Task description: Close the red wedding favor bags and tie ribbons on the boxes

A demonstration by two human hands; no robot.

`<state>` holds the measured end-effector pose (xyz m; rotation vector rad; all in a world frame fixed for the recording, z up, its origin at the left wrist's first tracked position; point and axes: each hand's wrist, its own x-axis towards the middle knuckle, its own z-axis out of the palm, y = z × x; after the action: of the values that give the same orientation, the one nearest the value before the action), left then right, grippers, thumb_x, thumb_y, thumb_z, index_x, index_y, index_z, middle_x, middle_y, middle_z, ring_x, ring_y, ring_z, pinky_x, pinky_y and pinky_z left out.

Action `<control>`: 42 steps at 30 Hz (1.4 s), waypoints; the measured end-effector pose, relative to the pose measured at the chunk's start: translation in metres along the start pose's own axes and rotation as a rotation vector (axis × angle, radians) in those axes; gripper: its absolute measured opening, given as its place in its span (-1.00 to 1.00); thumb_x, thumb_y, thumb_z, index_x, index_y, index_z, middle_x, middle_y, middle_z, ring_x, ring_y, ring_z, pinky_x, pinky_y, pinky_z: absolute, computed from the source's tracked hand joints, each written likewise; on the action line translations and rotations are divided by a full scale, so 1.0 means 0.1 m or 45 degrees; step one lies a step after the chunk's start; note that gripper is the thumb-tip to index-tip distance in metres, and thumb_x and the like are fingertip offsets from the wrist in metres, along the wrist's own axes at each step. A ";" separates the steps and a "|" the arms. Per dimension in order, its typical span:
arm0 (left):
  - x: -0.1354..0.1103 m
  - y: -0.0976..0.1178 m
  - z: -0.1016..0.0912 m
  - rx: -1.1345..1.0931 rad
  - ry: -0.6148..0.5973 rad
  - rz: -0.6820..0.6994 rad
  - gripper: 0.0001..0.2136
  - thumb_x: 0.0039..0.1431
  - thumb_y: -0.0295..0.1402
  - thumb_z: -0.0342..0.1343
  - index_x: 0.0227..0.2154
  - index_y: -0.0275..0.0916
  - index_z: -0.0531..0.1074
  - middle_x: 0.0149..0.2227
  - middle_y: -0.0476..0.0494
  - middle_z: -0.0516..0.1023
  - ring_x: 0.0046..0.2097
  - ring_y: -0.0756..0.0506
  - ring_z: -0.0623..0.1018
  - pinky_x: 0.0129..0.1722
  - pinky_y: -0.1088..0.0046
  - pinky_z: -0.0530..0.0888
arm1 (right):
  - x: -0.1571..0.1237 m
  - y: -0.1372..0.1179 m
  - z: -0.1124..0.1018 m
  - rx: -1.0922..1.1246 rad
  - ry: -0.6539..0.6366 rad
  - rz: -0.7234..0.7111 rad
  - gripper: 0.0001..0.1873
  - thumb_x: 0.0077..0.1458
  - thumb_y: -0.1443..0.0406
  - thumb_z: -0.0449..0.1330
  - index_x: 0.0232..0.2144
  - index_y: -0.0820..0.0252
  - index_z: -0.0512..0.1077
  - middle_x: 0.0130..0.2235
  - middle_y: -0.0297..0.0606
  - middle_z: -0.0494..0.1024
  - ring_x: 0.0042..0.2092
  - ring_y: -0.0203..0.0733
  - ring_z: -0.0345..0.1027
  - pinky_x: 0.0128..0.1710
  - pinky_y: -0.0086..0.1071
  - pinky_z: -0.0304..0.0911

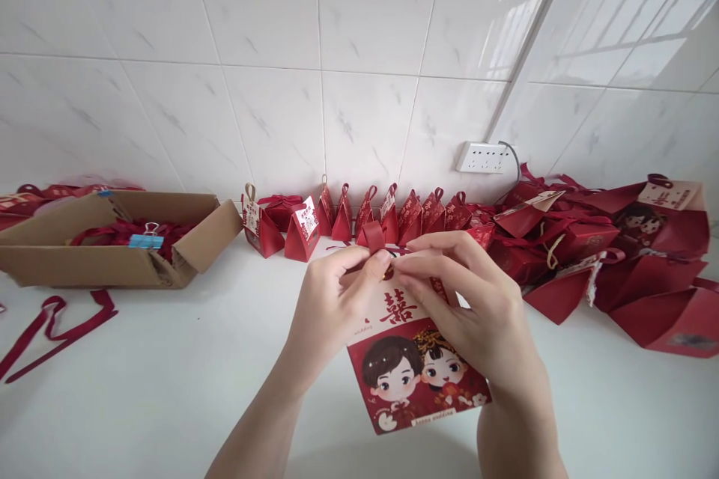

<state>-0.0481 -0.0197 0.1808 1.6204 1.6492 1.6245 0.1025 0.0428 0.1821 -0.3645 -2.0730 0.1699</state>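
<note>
We record left hand (337, 299) and right hand (477, 299) close together, each clamped on the top of the illustrated box (419, 382), lower centre, near a ribbon loop (374, 236). Mid-left on the tabletop (168, 389): cardboard box (101, 268) containing 1 blue clip (146, 242).

An open cardboard box (101, 268) at left on the table (168, 404) holds dark red ribbons (120, 233) and a blue binder clip (147, 241). Far, right of centre, a white power strip (481, 158) with a grey cable (512, 156) sits against marbled wall tiles (269, 120).
</note>
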 end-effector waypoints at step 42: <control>-0.08 0.06 0.03 0.170 0.212 0.602 -0.76 0.22 -0.40 0.06 -0.56 -0.26 0.44 -0.64 0.06 0.28 -0.57 0.09 0.22 -0.62 0.56 0.20 | 0.00 -0.19 -0.03 0.370 0.015 0.446 -0.91 0.13 0.33 0.20 -0.36 0.10 0.32 -0.41 -0.42 0.48 -0.48 -0.38 0.31 -0.53 -0.54 0.25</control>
<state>-0.0404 -0.0269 0.1810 2.1182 1.5587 1.9487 0.1020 0.0250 0.1884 -0.5439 -1.9234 0.6691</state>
